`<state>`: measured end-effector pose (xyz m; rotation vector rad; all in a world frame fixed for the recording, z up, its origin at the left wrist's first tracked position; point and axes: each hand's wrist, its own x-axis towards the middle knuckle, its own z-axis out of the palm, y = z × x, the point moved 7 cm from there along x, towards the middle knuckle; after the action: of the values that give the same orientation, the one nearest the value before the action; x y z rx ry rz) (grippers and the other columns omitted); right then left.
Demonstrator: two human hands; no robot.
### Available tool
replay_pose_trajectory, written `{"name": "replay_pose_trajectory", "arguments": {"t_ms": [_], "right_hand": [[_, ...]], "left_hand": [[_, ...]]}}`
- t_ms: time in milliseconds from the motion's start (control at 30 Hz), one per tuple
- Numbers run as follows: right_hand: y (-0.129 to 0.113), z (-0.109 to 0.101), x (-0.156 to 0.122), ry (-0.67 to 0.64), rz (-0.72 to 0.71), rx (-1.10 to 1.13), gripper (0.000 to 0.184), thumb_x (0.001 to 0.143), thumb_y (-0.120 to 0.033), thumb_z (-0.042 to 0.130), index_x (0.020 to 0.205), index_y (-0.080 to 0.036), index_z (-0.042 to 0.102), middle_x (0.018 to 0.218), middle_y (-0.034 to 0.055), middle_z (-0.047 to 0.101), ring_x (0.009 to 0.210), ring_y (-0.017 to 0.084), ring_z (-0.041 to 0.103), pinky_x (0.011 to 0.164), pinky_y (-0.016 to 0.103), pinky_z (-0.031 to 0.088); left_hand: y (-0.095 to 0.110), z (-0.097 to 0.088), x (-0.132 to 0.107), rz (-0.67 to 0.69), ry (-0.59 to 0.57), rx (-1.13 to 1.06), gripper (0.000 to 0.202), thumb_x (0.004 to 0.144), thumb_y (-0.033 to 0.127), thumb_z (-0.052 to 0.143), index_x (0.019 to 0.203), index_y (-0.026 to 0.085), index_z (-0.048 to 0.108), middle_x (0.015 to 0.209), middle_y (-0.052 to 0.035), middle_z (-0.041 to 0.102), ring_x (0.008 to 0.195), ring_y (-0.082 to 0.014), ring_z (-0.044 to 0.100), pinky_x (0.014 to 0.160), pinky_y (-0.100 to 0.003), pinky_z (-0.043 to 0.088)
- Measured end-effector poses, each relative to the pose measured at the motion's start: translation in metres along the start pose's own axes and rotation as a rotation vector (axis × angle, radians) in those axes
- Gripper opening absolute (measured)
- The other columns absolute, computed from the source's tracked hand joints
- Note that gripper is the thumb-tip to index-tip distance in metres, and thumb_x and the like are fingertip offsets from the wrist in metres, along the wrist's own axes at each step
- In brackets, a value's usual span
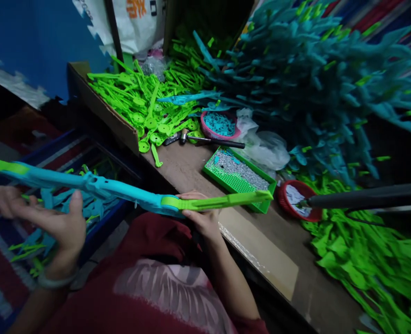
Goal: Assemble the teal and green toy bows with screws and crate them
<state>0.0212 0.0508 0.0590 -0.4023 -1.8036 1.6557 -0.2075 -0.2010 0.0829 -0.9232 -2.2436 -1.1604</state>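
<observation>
Blue and bright-green plastic: one long jointed piece [118,188] is held across the near left of the green tray [231,183], slightly tilted, its right green tip passing before the tray's near end. The piece is gripped by the right hand [205,220] beside the joint where blue meets green, near the tray's left side. The left hand [57,225] is seen well left of the tray, thumb and fingers spread wide beneath the blue section; whether the thumb is touching it cannot be told. Silvery parts [245,170] are strewn inside the tray. Just beyond the tray, a hammer [222,142] is laid before a pink basket [222,136] filled with blue bits. Left beyond the tray, green pieces [146,102] are heaped; right beyond, blue pieces [313,83] are piled high.
</observation>
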Motion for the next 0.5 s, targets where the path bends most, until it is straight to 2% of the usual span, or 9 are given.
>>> {"name": "replay_pose_trajectory", "arguments": {"t_ms": [33,67,100,133,200,267,333,400,500], "right_hand": [[0.009,0.0,-0.001,0.015,0.102,0.026,0.032,0.074,-0.046,0.079,0.096,-0.021,0.076,0.098,0.007,0.078,0.09,0.024,0.072,0.081,0.037,0.059],[0.016,0.001,-0.003,0.026,0.199,0.042,0.033,0.073,-0.046,0.079,0.094,-0.021,0.077,0.096,0.0067,0.078,0.088,0.024,0.073,0.078,0.036,0.059],[0.023,0.002,-0.006,0.038,0.279,0.044,0.032,0.072,-0.044,0.08,0.093,-0.02,0.077,0.094,0.0061,0.078,0.085,0.024,0.073,0.076,0.034,0.059],[0.028,0.004,-0.008,0.048,0.333,0.035,0.031,0.072,-0.042,0.08,0.093,-0.02,0.078,0.091,0.0055,0.078,0.082,0.023,0.073,0.074,0.033,0.059],[0.036,0.011,-0.008,0.046,0.377,-0.009,0.028,0.071,-0.037,0.08,0.094,-0.02,0.078,0.089,0.005,0.078,0.08,0.023,0.072,0.075,0.034,0.059],[0.045,0.026,-0.002,0.017,0.381,-0.036,0.027,0.071,-0.035,0.08,0.093,-0.02,0.078,0.089,0.0057,0.078,0.082,0.024,0.072,0.077,0.035,0.059],[0.055,0.048,0.006,-0.009,0.41,-0.008,0.028,0.067,-0.036,0.082,0.089,-0.019,0.078,0.089,0.006,0.078,0.081,0.024,0.071,0.077,0.035,0.058],[0.066,0.07,0.011,0.036,0.501,0.113,0.031,0.062,-0.037,0.084,0.085,-0.018,0.077,0.083,0.0048,0.077,0.076,0.021,0.069,0.073,0.033,0.056],[0.079,0.092,0.02,0.165,0.622,0.316,0.035,0.057,-0.042,0.084,0.08,-0.017,0.075,0.073,0.0019,0.073,0.068,0.017,0.064,0.069,0.031,0.052]], "left_hand": [[-0.018,-0.007,-0.007,-0.241,0.193,-0.083,0.101,0.071,0.04,0.078,0.144,0.021,0.01,0.161,-0.0178,0.002,0.151,-0.0342,0.003,0.121,-0.056,0.013],[-0.037,-0.007,-0.018,-0.507,0.312,-0.223,0.098,0.068,0.037,0.079,0.141,0.022,0.015,0.16,-0.0136,0.009,0.15,-0.0284,0.01,0.123,-0.048,0.012],[-0.055,-0.004,-0.032,-0.756,0.417,-0.405,0.086,0.07,0.035,0.076,0.137,0.025,0.022,0.159,-0.0075,0.019,0.149,-0.022,0.018,0.124,-0.04,0.014],[-0.065,0.001,-0.042,-0.907,0.441,-0.503,0.07,0.077,0.038,0.069,0.132,0.025,0.028,0.155,-0.0067,0.028,0.146,-0.0211,0.027,0.122,-0.041,0.021],[-0.079,0.007,-0.055,-1.106,0.43,-0.652,0.038,0.087,0.043,0.055,0.116,0.021,0.044,0.138,-0.0105,0.049,0.135,-0.0259,0.045,0.113,-0.048,0.037],[-0.087,0.014,-0.063,-1.216,0.351,-0.774,0.034,0.092,0.048,0.048,0.1,0.017,0.054,0.117,-0.0159,0.062,0.121,-0.0333,0.057,0.099,-0.055,0.049],[-0.086,0.028,-0.066,-1.264,0.225,-0.965,0.041,0.093,0.052,0.048,0.096,0.013,0.061,0.108,-0.017,0.067,0.112,-0.0354,0.063,0.094,-0.055,0.051],[-0.078,0.044,-0.064,-1.259,0.094,-1.154,0.047,0.088,0.059,0.057,0.098,0.014,0.066,0.109,-0.0141,0.07,0.113,-0.0338,0.063,0.097,-0.052,0.051],[-0.055,0.065,-0.06,-1.146,-0.05,-1.415,0.067,0.066,0.072,0.073,0.108,0.02,0.067,0.124,-0.0091,0.066,0.126,-0.0314,0.055,0.106,-0.048,0.045]]}}
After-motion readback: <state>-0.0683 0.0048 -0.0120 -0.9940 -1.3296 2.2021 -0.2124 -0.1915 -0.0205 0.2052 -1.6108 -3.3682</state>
